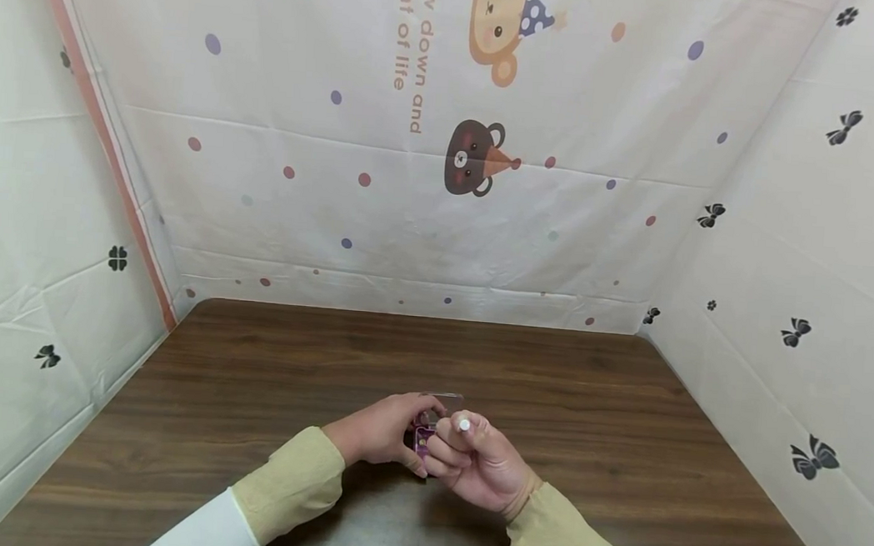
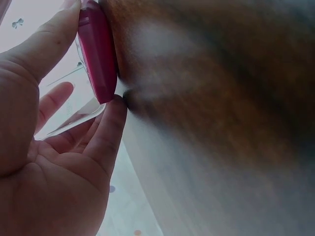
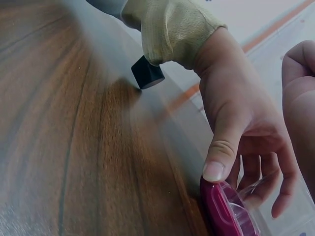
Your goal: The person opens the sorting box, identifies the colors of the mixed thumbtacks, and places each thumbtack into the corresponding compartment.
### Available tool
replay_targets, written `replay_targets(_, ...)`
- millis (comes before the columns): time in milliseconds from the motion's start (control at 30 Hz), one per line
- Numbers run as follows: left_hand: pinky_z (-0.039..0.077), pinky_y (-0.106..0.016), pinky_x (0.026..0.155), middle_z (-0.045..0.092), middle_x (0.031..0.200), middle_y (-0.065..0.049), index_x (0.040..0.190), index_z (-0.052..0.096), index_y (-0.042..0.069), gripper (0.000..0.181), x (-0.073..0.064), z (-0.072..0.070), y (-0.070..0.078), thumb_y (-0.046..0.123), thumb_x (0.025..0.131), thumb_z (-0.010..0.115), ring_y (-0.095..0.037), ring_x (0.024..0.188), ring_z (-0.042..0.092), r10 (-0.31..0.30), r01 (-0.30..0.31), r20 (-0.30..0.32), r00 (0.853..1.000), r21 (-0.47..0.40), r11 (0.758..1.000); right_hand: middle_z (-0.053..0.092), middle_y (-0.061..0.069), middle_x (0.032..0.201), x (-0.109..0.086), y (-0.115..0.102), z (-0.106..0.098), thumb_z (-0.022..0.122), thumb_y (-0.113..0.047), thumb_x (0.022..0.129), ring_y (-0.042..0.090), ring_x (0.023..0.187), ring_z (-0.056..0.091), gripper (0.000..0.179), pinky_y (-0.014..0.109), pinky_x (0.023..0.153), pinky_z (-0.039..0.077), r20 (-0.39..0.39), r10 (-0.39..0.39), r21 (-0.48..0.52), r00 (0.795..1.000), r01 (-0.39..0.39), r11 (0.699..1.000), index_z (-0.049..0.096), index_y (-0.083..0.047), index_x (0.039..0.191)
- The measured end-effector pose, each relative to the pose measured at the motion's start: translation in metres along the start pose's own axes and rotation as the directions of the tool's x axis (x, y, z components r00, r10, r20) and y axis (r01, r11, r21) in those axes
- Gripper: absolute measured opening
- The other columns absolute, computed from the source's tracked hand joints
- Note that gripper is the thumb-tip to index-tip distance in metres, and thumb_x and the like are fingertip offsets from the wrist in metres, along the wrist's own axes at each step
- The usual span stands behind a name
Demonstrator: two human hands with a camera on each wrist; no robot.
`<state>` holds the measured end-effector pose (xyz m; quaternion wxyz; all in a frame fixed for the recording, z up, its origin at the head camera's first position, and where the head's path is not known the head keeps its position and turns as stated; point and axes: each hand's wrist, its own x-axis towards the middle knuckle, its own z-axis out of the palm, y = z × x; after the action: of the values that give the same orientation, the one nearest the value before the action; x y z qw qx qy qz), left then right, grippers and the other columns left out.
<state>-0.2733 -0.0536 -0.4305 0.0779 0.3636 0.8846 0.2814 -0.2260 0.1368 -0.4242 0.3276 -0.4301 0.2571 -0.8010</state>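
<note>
A small magenta case (image 1: 422,443) with a raised clear lid (image 3: 290,211) stands low over the table, in front of me. My left hand (image 1: 382,430) holds the case from its left side, thumb on the near edge and fingers at the far edge. In the left wrist view the magenta base (image 2: 100,54) shows edge-on between thumb and fingers. My right hand (image 1: 488,472) is just right of the case with its fingers curled. It pinches a small white thing with a round end (image 1: 464,425) between thumb and forefinger; the rest is hidden in the hand.
The brown wood-grain table (image 1: 290,347) spreads around both hands. A patterned white curtain (image 1: 381,211) hangs behind it, and white sheets (image 1: 753,267) hang at the sides. A black block-shaped piece (image 3: 147,73) sits by the left cuff (image 3: 172,34).
</note>
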Motion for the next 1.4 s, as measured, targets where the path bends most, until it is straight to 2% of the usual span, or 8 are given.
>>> replay_targets(300, 0.051, -0.027, 0.090, 0.063, 0.109, 0.007, 0.131, 0.059, 0.021, 0.075, 0.0002, -0.0005, 0.0001, 0.032, 0.068, 0.098, -0.007, 0.098, 0.060, -0.002, 0.002, 0.004, 1.000, -0.013, 1.000, 0.022, -0.006, 0.069, 0.0012, 0.0019, 0.0014, 0.047, -0.028, 0.110, 0.009, 0.061, 0.018, 0.042, 0.026, 0.063, 0.017, -0.001, -0.017, 0.031, 1.000, 0.017, 0.999, 0.032, -0.018, 0.071)
replay_targets(467, 0.051, -0.026, 0.088, 0.064, 0.107, 0.010, 0.128, 0.060, 0.022, 0.067, 0.0004, -0.0009, 0.0010, 0.023, 0.071, 0.096, -0.004, 0.095, 0.058, 0.012, -0.011, 0.007, 1.000, -0.053, 0.999, 0.022, -0.007, 0.070, 0.0023, 0.0040, 0.0026, 0.048, -0.029, 0.109, 0.009, 0.061, 0.018, 0.040, 0.025, 0.064, 0.018, 0.006, -0.013, 0.034, 1.000, 0.013, 0.999, 0.036, -0.019, 0.072)
replay_targets(600, 0.051, -0.026, 0.088, 0.064, 0.106, 0.011, 0.126, 0.061, 0.022, 0.062, 0.0007, -0.0005, 0.0009, 0.016, 0.073, 0.094, -0.002, 0.095, 0.057, 0.020, -0.019, 0.008, 1.000, -0.058, 0.998, 0.022, -0.007, 0.071, 0.0028, 0.0056, 0.0038, 0.049, -0.030, 0.109, 0.009, 0.062, 0.017, 0.031, 0.024, 0.064, 0.017, 0.016, -0.017, 0.035, 1.000, 0.016, 0.999, 0.053, -0.020, 0.079)
replay_targets(700, 0.051, -0.024, 0.085, 0.064, 0.103, 0.011, 0.125, 0.061, 0.022, 0.062, 0.0009, -0.0001, 0.0005, 0.013, 0.073, 0.093, -0.002, 0.093, 0.058, 0.022, -0.021, 0.009, 1.000, -0.056, 0.998, 0.022, -0.007, 0.071, 0.0035, 0.0064, 0.0049, 0.049, -0.031, 0.108, 0.009, 0.062, 0.017, 0.025, 0.024, 0.064, 0.018, 0.029, -0.019, 0.037, 0.999, 0.017, 0.999, 0.067, -0.024, 0.092)
replay_targets(800, 0.050, -0.022, 0.082, 0.063, 0.099, 0.011, 0.125, 0.061, 0.022, 0.063, 0.0011, -0.0002, 0.0002, 0.010, 0.072, 0.092, -0.003, 0.090, 0.058, 0.029, -0.028, 0.009, 1.000, -0.056, 0.998, 0.022, -0.007, 0.071, 0.0044, 0.0066, 0.0063, 0.050, -0.032, 0.108, 0.010, 0.062, 0.017, 0.024, 0.025, 0.064, 0.018, 0.041, -0.014, 0.033, 0.999, 0.012, 0.999, 0.073, -0.026, 0.101)
replay_targets(1200, 0.050, -0.023, 0.082, 0.063, 0.099, 0.010, 0.127, 0.060, 0.020, 0.061, 0.0009, 0.0000, -0.0006, 0.010, 0.075, 0.091, -0.003, 0.090, 0.057, 0.045, -0.045, 0.000, 0.999, -0.031, 0.999, 0.022, -0.009, 0.073, 0.0073, 0.0071, 0.0076, 0.050, -0.037, 0.107, 0.008, 0.063, 0.017, 0.025, 0.025, 0.066, 0.016, 0.116, -0.032, 0.038, 0.993, 0.027, 0.999, 0.074, -0.033, 0.114)
replay_targets(1400, 0.050, -0.022, 0.083, 0.063, 0.101, 0.011, 0.126, 0.060, 0.020, 0.059, 0.0005, 0.0002, -0.0011, 0.010, 0.075, 0.090, -0.003, 0.091, 0.057, 0.059, -0.059, -0.009, 0.998, -0.016, 0.998, 0.022, -0.009, 0.073, 0.0088, 0.0073, 0.0089, 0.050, -0.038, 0.107, 0.008, 0.064, 0.017, 0.026, 0.025, 0.066, 0.016, 0.120, -0.034, 0.040, 0.992, 0.030, 0.999, 0.074, -0.033, 0.115)
